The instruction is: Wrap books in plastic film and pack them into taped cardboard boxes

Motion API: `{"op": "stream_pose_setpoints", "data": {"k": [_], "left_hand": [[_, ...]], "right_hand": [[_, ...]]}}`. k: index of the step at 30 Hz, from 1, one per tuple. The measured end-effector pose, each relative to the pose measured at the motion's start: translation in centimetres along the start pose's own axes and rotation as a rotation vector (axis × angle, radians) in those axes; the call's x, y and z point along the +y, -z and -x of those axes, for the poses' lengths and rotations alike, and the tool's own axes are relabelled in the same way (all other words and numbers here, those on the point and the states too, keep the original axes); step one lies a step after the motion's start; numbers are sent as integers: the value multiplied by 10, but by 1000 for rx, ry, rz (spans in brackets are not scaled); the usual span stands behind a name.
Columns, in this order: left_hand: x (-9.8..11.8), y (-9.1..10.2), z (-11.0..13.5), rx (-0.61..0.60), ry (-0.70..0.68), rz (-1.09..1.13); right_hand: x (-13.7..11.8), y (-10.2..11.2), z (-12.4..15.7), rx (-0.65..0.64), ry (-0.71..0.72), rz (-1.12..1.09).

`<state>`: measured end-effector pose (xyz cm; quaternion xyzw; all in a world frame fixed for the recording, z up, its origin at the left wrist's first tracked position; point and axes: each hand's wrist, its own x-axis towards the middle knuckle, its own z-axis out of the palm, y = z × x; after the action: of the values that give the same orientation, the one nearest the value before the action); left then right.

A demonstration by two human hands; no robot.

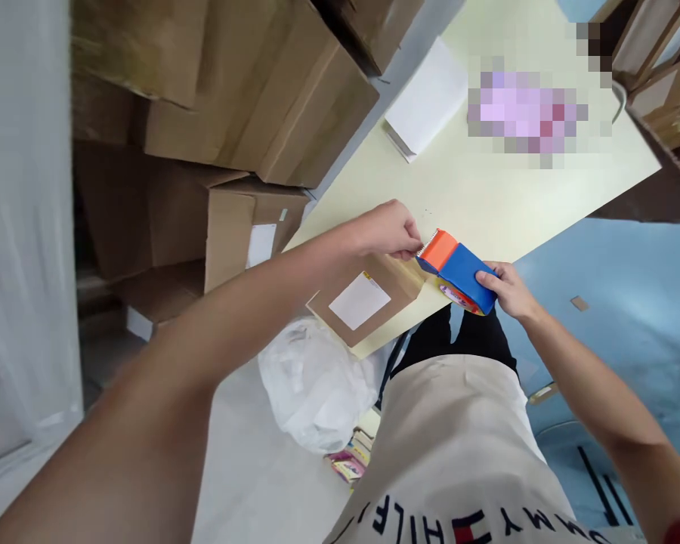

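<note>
My right hand (504, 287) grips a blue and orange packing tape dispenser (462, 268) by its blue end, thumb on top. A toothed cutting edge runs along the orange front, and a printed roll of tape (458, 296) shows at its lower side. The fingertips of my left hand (397, 230) are closed together right at that toothed edge. Whatever they pinch is too small to make out. Below my left hand, a cardboard box (323, 306) with a white label lies on the pale table (521, 204) near its edge.
Large cardboard boxes (249, 83) are stacked to the left, with an open carton (227, 234) below them. A white packet (428, 98) lies farther back on the table. Beneath the table edge sits a white plastic bag (311, 385). More cartons (666, 91) stand at the far right.
</note>
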<state>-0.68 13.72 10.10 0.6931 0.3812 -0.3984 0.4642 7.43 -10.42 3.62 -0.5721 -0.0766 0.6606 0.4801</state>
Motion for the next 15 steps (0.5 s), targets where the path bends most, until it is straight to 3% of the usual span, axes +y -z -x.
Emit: {"op": "stream_pose_setpoints", "data": {"k": [2, 8, 11, 15], "left_hand": [[-7, 7, -12, -75, 71, -28], [-44, 23, -38, -101, 153, -178], [-50, 13, -49, -176, 136, -351], [-44, -10, -57, -112, 98, -633]], "right_hand": [[10, 5, 0, -49, -92, -125], [65, 23, 28, -29, -373, -362], [86, 20, 41, -39, -468, -454], [102, 9, 50, -68, -528, -519]]}}
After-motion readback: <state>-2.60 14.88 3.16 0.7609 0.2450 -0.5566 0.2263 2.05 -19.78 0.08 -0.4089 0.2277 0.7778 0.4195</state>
